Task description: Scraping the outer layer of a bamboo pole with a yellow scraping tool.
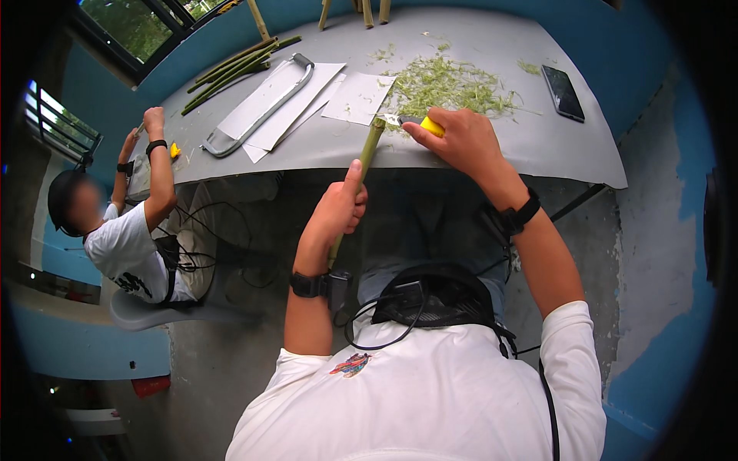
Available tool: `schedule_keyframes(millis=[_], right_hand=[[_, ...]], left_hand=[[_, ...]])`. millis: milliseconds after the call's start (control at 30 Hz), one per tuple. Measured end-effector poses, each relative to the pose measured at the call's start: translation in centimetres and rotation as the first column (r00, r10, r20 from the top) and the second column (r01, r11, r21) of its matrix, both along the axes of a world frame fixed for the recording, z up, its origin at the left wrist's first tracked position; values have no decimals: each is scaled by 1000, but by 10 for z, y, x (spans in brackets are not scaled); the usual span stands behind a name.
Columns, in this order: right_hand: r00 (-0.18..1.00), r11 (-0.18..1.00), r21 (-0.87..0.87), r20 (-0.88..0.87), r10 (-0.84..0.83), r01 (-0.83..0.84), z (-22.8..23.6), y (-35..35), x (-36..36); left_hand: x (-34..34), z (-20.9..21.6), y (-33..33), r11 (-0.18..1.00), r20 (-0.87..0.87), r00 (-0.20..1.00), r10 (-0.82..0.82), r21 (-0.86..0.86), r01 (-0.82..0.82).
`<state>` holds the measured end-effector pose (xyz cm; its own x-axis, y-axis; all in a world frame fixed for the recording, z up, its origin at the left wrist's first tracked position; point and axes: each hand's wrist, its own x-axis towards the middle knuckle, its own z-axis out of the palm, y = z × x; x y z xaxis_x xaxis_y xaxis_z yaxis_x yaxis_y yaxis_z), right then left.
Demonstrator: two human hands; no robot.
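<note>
Blue walls close in a grey tabletop (553, 146) with a smooth, dull surface and a curved near edge; beneath it the floor is rough bare concrete. At the far left a dark-framed window (131, 31) shows green outside, and below it another person (127, 238) in a white shirt sits at the tabletop's left end, both arms raised to its edge. Moving right, a bundle of thin green stalks (231, 73) lies slanted on the tabletop, then a long grey metal handle-shaped tool (261, 111) resting on sheets of white paper (357, 98).

Near the middle, the left hand (338, 211) is wrapped in a fist around a long green stick (367, 157), thumb pointing up along it; the stick runs steeply from the person's lap up to the tabletop's near edge, where its tip rests. Just beside that tip the right hand (457, 138) pinches a yellow-handled blade (421, 123), fingers curled tight, the metal end touching the stick's top. Behind lies a loose heap of pale green shavings (450, 84), fibrous and curly. Farther right a dark phone (563, 93) lies flat. Both wrists carry black bands.
</note>
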<state>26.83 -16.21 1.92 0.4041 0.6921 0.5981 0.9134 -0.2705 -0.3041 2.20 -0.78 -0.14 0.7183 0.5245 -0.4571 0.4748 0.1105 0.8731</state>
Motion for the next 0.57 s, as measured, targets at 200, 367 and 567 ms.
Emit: schedule_keyframes(millis=[200, 367, 567], right_hand=[[997, 996, -36, -24, 79, -80, 9, -3, -3], [999, 999, -10, -21, -34, 34, 0, 3, 0], [996, 996, -43, -25, 83, -84, 6, -3, -1]], left_hand=[[0, 3, -3, 1000, -4, 1000, 14, 14, -14], [0, 1, -1, 999, -4, 1000, 1, 50, -1], [2, 1, -2, 999, -14, 1000, 17, 52, -16]])
